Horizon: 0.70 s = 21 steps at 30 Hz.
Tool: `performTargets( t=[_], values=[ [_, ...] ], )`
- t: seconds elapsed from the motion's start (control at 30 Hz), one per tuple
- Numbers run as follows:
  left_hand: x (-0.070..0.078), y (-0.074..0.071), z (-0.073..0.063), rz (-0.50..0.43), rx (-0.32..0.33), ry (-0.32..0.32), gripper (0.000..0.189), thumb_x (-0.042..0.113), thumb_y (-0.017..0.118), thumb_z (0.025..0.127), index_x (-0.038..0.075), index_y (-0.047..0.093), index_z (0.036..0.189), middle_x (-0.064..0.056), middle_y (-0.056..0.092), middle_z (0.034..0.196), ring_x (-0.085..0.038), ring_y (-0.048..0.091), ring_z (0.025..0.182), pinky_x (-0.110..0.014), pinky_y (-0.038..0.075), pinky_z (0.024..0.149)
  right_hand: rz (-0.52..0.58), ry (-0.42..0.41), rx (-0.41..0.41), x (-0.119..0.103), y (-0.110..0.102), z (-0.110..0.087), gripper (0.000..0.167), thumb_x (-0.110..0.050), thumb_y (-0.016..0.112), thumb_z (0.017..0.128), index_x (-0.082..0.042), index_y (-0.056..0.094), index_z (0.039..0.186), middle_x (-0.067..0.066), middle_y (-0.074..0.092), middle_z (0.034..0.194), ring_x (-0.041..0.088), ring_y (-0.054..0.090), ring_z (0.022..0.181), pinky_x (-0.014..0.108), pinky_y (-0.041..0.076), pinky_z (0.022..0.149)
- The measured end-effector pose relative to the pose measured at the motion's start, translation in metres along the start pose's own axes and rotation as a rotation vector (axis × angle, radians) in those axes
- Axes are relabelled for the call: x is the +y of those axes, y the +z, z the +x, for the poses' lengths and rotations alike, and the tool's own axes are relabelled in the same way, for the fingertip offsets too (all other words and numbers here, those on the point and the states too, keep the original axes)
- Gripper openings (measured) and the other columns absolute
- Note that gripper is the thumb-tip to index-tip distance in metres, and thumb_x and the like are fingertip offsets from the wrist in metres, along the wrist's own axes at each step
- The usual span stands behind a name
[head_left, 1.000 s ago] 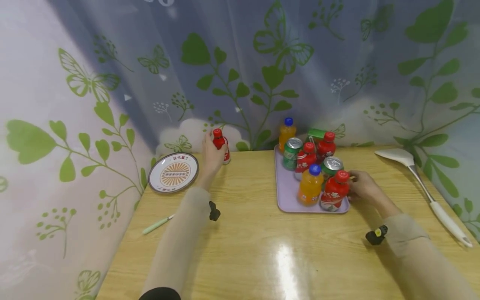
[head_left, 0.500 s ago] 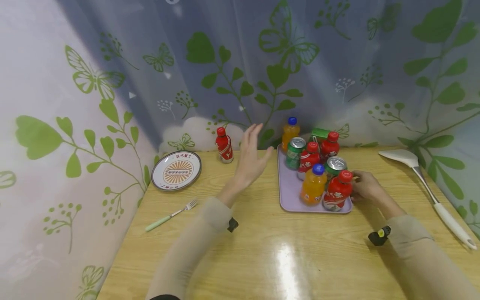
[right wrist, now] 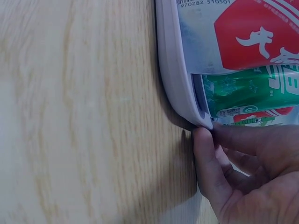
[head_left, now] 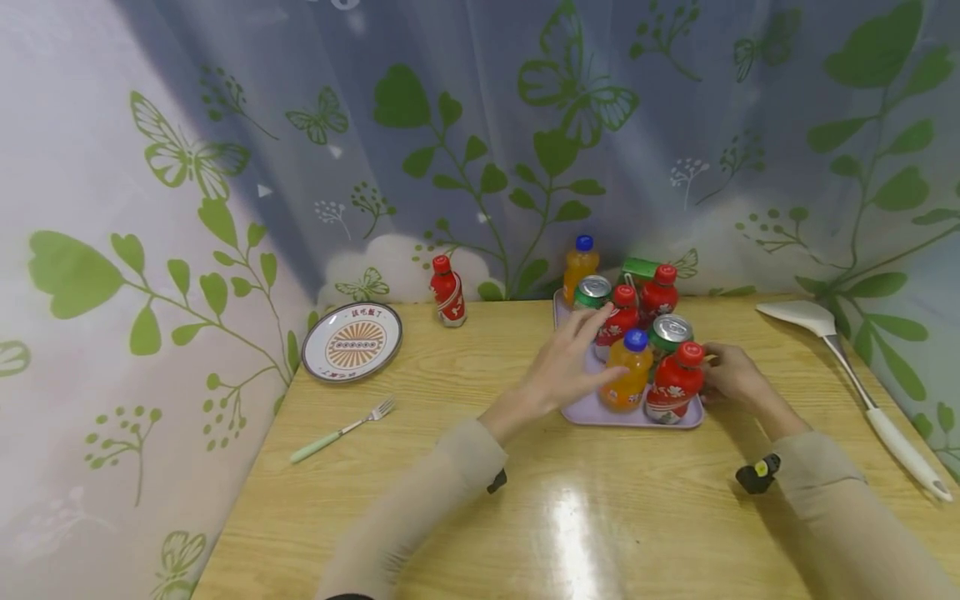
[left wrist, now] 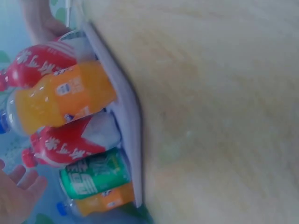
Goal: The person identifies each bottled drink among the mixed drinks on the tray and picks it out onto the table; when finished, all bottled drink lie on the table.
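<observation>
A lilac tray [head_left: 600,419] holds bottles and cans standing upright. Among them are a front orange drink bottle [head_left: 627,385] with a blue cap, red-labelled bottles [head_left: 670,393] and green cans [left wrist: 96,173]. My left hand [head_left: 562,375], fingers spread, reaches over the tray's left side, overlapping the orange bottle in the head view; it grips nothing, and the left wrist view shows its fingers [left wrist: 32,182] apart from the drinks. On the right, my right hand [head_left: 735,377] pinches the tray's edge between thumb and fingers, plain in the right wrist view [right wrist: 252,168].
A lone red-labelled bottle [head_left: 448,296] stands at the back of the table, left of the tray. Beside it lies a patterned plate [head_left: 318,362], with a green-handled fork [head_left: 341,432] nearer me. A white-handled spatula [head_left: 896,437] lies far right. A curtain [head_left: 465,100] hangs behind.
My left hand has let go of the lone red-labelled bottle at the back and moved right to the tray, fingers spread. My right hand stays at the tray's edge.
</observation>
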<state>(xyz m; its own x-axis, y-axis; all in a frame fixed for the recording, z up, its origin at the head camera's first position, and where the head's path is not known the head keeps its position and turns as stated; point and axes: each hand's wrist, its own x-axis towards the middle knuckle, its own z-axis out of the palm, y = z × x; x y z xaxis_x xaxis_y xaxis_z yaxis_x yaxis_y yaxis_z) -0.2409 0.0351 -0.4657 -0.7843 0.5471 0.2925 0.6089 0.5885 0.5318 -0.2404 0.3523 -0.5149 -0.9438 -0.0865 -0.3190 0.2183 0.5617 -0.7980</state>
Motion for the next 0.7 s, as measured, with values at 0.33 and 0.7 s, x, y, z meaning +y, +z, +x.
performTargets(
  t=[0.33, 0.7],
  values=[
    [0.005, 0.019, -0.002, -0.05, -0.07, -0.012, 0.098, 0.052, 0.075, 0.094, 0.032, 0.017, 0.17, -0.004, 0.042, 0.164, -0.017, 0.06, 0.128, -0.033, 0.057, 0.104, 0.016, 0.01, 0.001, -0.001, 0.0, 0.0, 0.047, 0.001, 0.049, 0.103, 0.018, 0.036, 0.145, 0.026, 0.063, 0.108, 0.013, 0.067, 0.077, 0.032, 0.065, 0.066],
    [0.008, 0.031, -0.004, -0.11, -0.123, -0.083, 0.091, 0.051, 0.072, 0.097, 0.03, 0.021, 0.169, -0.003, 0.038, 0.171, -0.028, 0.051, 0.149, -0.05, 0.051, 0.116, 0.022, 0.022, -0.003, -0.001, 0.0, 0.0, 0.047, 0.001, 0.048, 0.104, 0.017, 0.036, 0.146, 0.029, 0.061, 0.113, 0.013, 0.067, 0.078, 0.032, 0.065, 0.068]
  ],
)
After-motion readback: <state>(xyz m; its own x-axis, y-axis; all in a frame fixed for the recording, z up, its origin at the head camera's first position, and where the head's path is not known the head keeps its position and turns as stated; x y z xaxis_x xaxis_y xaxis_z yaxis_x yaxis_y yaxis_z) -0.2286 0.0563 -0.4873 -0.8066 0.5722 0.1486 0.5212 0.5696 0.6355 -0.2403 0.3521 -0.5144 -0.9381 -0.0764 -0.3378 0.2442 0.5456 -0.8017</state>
